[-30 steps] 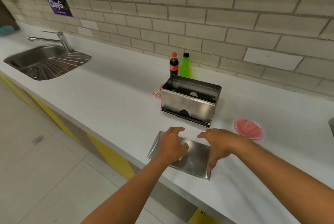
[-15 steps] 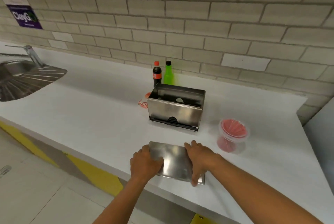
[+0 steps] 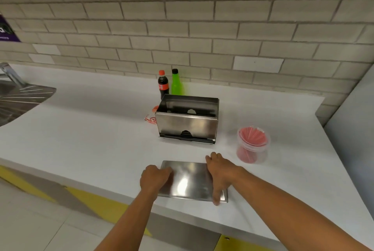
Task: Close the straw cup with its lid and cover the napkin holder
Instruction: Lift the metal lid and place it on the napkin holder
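A steel napkin holder [image 3: 187, 127] stands open-topped in the middle of the white counter [image 3: 91, 139]. Its flat steel cover [image 3: 189, 182] lies near the front edge. My left hand [image 3: 154, 177] grips the cover's left edge and my right hand [image 3: 219, 171] grips its right edge, thumb down the near side. A clear plastic straw cup [image 3: 253, 144] holding red straws stands to the right of the holder, with a clear lid on it. The cover rests flat on the counter.
A cola bottle [image 3: 163, 84] and a green bottle [image 3: 177, 84] stand behind the holder against the brick wall. A red-printed wrapper [image 3: 150, 118] lies left of the holder. A steel sink drainer [image 3: 18, 99] is at far left. A grey panel [image 3: 352, 139] rises at right.
My hands moved from the top of the cover to its left and right edges and closed on it. The view shifted right, so the sink slid toward the left edge.
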Action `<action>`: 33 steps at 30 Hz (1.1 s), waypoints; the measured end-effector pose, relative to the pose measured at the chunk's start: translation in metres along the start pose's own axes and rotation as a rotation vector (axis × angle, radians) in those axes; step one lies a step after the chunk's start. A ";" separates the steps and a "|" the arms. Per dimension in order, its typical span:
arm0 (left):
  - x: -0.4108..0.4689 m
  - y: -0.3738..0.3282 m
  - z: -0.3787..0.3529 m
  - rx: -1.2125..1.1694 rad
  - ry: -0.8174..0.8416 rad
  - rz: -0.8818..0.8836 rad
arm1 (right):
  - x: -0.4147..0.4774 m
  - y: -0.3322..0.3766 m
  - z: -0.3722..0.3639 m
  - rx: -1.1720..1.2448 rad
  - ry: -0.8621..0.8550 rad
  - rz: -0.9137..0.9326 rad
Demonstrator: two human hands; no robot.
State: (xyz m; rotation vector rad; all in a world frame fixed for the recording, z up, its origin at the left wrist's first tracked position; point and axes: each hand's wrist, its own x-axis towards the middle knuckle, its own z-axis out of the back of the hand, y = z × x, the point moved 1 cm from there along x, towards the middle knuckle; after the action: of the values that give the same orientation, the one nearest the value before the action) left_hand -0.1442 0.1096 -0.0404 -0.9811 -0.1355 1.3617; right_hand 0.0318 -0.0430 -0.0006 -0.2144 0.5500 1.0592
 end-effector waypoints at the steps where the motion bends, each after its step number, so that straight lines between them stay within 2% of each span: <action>1: 0.002 0.001 0.000 -0.009 0.016 -0.003 | 0.000 0.001 0.000 -0.001 0.001 -0.005; 5: 0.003 0.003 0.001 -0.030 0.056 -0.020 | -0.001 0.002 0.001 -0.012 -0.003 -0.007; 10: -0.003 0.001 0.003 0.039 0.017 -0.020 | -0.002 0.002 0.000 -0.010 -0.025 -0.007; 19: -0.010 0.006 0.005 0.031 0.032 -0.048 | -0.010 0.005 -0.004 -0.002 -0.075 -0.038; 24: -0.010 0.008 0.008 -0.115 0.066 -0.039 | -0.020 0.008 -0.006 -0.009 -0.134 -0.059; 28: -0.016 0.004 0.013 -0.363 0.136 -0.018 | -0.027 0.011 -0.010 -0.032 -0.162 -0.066; 33: -0.006 0.019 0.010 -0.496 0.218 0.061 | -0.033 0.017 -0.011 -0.045 -0.193 -0.074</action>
State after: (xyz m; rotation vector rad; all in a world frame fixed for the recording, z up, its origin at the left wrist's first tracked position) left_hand -0.1660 0.1071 -0.0439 -1.5524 -0.2895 1.2914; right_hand 0.0010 -0.0647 0.0088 -0.1690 0.3427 1.0085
